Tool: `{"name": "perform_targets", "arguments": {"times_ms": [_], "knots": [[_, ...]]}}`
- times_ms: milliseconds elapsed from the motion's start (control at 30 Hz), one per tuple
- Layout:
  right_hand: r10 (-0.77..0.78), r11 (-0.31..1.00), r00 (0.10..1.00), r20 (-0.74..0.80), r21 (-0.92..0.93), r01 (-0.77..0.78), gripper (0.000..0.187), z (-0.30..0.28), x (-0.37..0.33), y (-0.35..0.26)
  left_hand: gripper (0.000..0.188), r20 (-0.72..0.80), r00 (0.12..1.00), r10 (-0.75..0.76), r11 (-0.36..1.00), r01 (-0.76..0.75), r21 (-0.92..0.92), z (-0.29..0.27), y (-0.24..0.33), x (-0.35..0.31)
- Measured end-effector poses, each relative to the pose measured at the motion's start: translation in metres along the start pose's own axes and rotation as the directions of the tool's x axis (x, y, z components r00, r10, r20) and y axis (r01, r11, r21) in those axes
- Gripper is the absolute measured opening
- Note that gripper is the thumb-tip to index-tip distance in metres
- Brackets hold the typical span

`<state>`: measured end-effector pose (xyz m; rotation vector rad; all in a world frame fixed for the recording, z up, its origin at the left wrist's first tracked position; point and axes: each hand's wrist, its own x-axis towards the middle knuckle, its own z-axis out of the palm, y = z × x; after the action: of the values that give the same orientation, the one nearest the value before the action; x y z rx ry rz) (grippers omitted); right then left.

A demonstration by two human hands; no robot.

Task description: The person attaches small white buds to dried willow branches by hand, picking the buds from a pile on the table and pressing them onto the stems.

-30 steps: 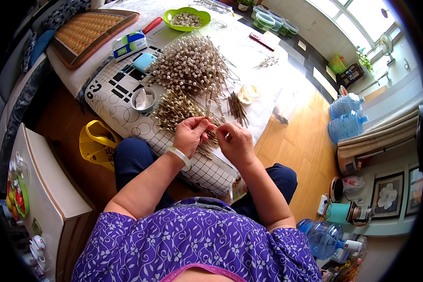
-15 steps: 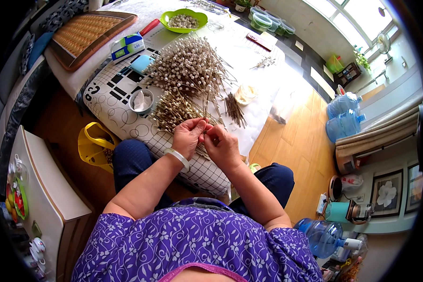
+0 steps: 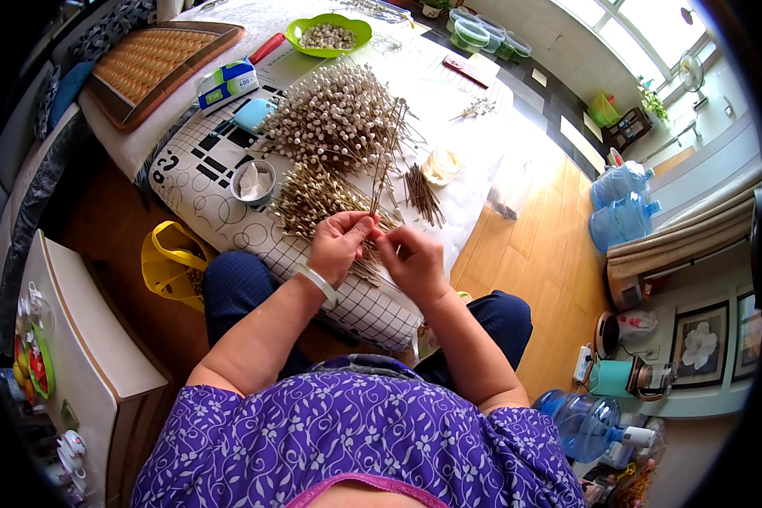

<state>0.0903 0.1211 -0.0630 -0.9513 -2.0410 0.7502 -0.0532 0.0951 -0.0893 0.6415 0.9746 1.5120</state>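
Observation:
Above the near edge of the table, my left hand (image 3: 340,247) is closed in a pinch on thin brown stems (image 3: 383,182) that rise away from me. My right hand (image 3: 414,261) is just beside it, thumb and forefinger pressed together; whatever they hold is too small to make out. Beneath and beyond my hands lies a bundle of stems with pale, bud-like tips (image 3: 313,199). Behind that spreads a large heap of stems with round white bead heads (image 3: 334,114). A small bunch of short brown sticks (image 3: 423,195) lies to the right, near a roll of cream-coloured material (image 3: 443,167).
Left of the bundles are a small bowl with white contents (image 3: 253,181), a light blue box (image 3: 254,114) and a tissue pack (image 3: 228,85). A green bowl of white beads (image 3: 328,36) stands at the back. A yellow bag (image 3: 168,262) sits by my left knee.
My right hand has shifted slightly to the right, opening a small gap between it and my left hand. My left hand keeps its pinch on the stems in nearly the same place.

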Motion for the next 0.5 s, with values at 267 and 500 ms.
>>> {"name": "perform_targets", "arguments": {"times_ms": [267,500], "knots": [[0.169,0.625,0.941,0.293,0.706,-0.332,0.016,-0.016,0.018,0.032,0.012,0.213,0.969,-0.123,0.992,0.115,0.049,0.004,0.002,-0.008],[0.199,0.519,0.909,0.366,0.747,-0.414,0.009,-0.018,0.015,0.035,0.012,0.302,0.933,-0.197,0.980,0.195,0.037,0.000,0.005,-0.007]]}}
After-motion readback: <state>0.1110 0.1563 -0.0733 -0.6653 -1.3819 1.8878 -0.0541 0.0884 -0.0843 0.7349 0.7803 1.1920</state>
